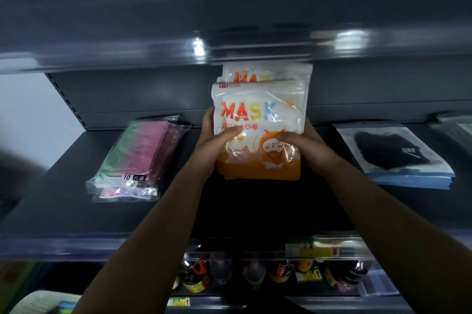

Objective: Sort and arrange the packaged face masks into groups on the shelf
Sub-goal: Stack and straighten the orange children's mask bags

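My left hand (214,145) and right hand (304,147) grip a stack of white-and-orange mask packs (258,129), upright at the shelf (63,201) middle; each clear pack shows white masks.

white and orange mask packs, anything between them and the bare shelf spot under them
Nothing visible. Both hands, left hand and right hand, grip the white and orange mask packs over bare dark shelf, between the pink-green packs and black-mask packs.
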The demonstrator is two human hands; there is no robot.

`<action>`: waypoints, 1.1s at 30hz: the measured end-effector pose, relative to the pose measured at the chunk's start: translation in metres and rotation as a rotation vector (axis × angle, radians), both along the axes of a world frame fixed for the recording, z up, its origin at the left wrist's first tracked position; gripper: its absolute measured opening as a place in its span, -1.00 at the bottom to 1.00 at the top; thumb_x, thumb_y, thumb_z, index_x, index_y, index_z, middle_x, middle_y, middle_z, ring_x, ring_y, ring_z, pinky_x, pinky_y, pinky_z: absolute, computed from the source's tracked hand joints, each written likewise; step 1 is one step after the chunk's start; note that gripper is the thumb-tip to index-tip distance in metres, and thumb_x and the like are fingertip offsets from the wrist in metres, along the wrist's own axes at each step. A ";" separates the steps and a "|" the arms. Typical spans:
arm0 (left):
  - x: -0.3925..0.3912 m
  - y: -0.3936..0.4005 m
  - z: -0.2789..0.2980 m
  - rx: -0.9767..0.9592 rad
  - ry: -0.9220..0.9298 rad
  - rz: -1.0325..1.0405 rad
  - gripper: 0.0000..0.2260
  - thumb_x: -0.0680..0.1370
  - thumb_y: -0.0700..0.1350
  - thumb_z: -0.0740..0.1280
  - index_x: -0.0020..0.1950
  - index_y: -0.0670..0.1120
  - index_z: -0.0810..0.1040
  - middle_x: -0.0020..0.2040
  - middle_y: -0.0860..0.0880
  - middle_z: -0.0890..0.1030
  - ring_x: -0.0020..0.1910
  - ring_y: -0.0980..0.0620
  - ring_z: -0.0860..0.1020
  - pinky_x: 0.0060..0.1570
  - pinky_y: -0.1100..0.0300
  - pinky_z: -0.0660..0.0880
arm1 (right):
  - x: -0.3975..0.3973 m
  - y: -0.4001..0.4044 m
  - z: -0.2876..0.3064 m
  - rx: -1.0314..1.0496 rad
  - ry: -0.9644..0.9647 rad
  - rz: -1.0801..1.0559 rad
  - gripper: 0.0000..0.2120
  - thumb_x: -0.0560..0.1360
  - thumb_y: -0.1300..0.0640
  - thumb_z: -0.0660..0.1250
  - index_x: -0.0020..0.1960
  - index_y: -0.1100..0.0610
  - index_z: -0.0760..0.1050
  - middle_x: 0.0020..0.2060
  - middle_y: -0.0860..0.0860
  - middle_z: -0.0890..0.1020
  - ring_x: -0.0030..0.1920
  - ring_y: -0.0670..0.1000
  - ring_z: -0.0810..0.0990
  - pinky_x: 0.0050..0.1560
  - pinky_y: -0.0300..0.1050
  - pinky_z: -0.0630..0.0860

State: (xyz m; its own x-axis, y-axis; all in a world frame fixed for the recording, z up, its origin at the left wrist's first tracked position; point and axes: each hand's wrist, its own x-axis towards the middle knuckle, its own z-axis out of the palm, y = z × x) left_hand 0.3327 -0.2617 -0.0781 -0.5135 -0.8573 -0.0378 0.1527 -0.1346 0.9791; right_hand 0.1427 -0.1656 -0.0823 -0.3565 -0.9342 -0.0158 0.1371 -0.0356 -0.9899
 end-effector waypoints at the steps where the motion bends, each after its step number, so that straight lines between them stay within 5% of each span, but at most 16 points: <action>1: 0.002 -0.001 0.002 -0.051 0.009 -0.015 -0.30 0.43 -0.23 0.45 0.45 0.13 0.22 0.24 0.02 0.57 0.14 -0.01 0.60 0.08 0.00 0.57 | -0.001 0.001 0.003 -0.031 0.043 0.011 -0.24 0.27 0.31 0.46 0.40 0.04 0.26 0.18 0.08 0.59 0.13 0.07 0.62 0.05 0.01 0.59; 6: 0.009 0.001 0.001 -0.220 -0.056 -0.083 -0.13 0.33 -0.47 0.43 0.51 -0.05 0.12 0.24 -0.09 0.56 0.10 0.07 0.62 -0.10 0.23 0.59 | -0.008 0.008 0.012 -0.112 0.239 0.093 0.00 0.25 0.63 0.37 0.50 0.08 0.03 0.18 -0.06 0.50 0.07 -0.23 0.59 -0.08 -0.29 0.56; 9: 0.014 0.008 0.000 -0.295 -0.123 -0.176 -0.05 0.28 -0.49 0.46 0.53 -0.15 0.04 0.35 -0.16 0.47 0.21 0.08 0.56 -0.05 0.30 0.56 | -0.012 0.015 0.005 -0.079 0.301 0.186 0.12 0.15 0.59 0.44 0.51 0.05 -0.04 0.22 -0.05 0.48 0.13 -0.21 0.58 -0.05 -0.26 0.57; 17: 0.023 0.014 0.008 -0.364 -0.163 -0.270 -0.11 0.30 -0.54 0.40 0.51 -0.26 0.01 0.29 -0.14 0.47 0.10 0.23 0.59 -0.11 0.38 0.55 | -0.010 0.031 0.006 -0.039 0.356 0.304 0.08 0.19 0.65 0.41 0.50 0.16 -0.05 0.14 -0.15 0.47 0.04 -0.37 0.56 -0.10 -0.40 0.53; 20: 0.029 0.018 0.009 -0.395 -0.164 -0.307 -0.14 0.28 -0.54 0.41 0.48 -0.36 0.02 0.20 -0.07 0.50 0.03 0.29 0.61 -0.12 0.42 0.53 | -0.009 0.037 0.011 -0.053 0.287 0.358 0.21 0.01 0.29 0.67 0.48 0.17 0.03 0.14 -0.07 0.56 0.09 -0.21 0.61 -0.07 -0.33 0.55; 23: 0.038 0.019 0.010 -0.397 -0.135 -0.351 -0.02 0.20 -0.37 0.47 0.48 -0.39 -0.03 0.21 -0.09 0.49 0.06 0.23 0.61 -0.09 0.37 0.55 | -0.004 0.040 0.013 -0.086 0.230 0.354 0.29 -0.11 -0.05 0.69 0.45 0.15 0.07 0.06 -0.11 0.64 0.07 -0.19 0.62 -0.06 -0.34 0.55; 26: 0.041 0.017 0.010 -0.389 -0.109 -0.362 0.08 0.23 -0.43 0.49 0.53 -0.21 -0.17 0.30 -0.13 0.45 0.18 0.13 0.58 -0.02 0.26 0.57 | 0.000 0.038 0.015 -0.125 0.243 0.339 0.40 -0.02 -0.04 0.68 0.51 -0.08 -0.23 0.31 -0.06 0.42 0.24 -0.17 0.52 0.05 -0.25 0.54; 28: 0.042 0.016 0.012 -0.405 -0.093 -0.381 0.20 0.24 -0.29 0.56 0.53 0.00 -0.30 0.41 -0.08 0.37 0.34 0.01 0.46 0.13 0.06 0.55 | 0.001 0.037 0.016 -0.149 0.267 0.360 0.33 0.05 -0.01 0.66 0.45 -0.24 -0.26 0.40 -0.10 0.29 0.33 -0.17 0.42 0.12 -0.23 0.52; 30: 0.043 0.017 0.015 -0.442 -0.115 -0.372 0.26 0.21 -0.12 0.61 0.51 0.11 -0.35 0.48 -0.02 0.29 0.42 -0.02 0.37 0.25 -0.08 0.47 | 0.002 0.038 0.017 -0.151 0.289 0.363 0.32 0.07 0.05 0.66 0.43 -0.26 -0.27 0.43 -0.10 0.26 0.36 -0.17 0.40 0.13 -0.22 0.51; 33: 0.044 0.019 0.014 -0.476 -0.139 -0.357 0.26 0.22 -0.16 0.60 0.50 0.12 -0.37 0.48 -0.02 0.28 0.42 -0.02 0.37 0.26 -0.10 0.46 | 0.001 0.039 0.010 -0.158 0.317 0.341 0.30 0.10 0.27 0.58 0.45 -0.22 -0.27 0.38 -0.12 0.31 0.30 -0.23 0.45 0.07 -0.25 0.53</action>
State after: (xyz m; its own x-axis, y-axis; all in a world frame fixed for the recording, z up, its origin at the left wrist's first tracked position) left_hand 0.3770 -0.2424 -0.0644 -0.7902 -0.5721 0.2198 0.0452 0.3033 0.9518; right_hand 0.1438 -0.1264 -0.0726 0.0058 -0.9808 0.1950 -0.1403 -0.1938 -0.9709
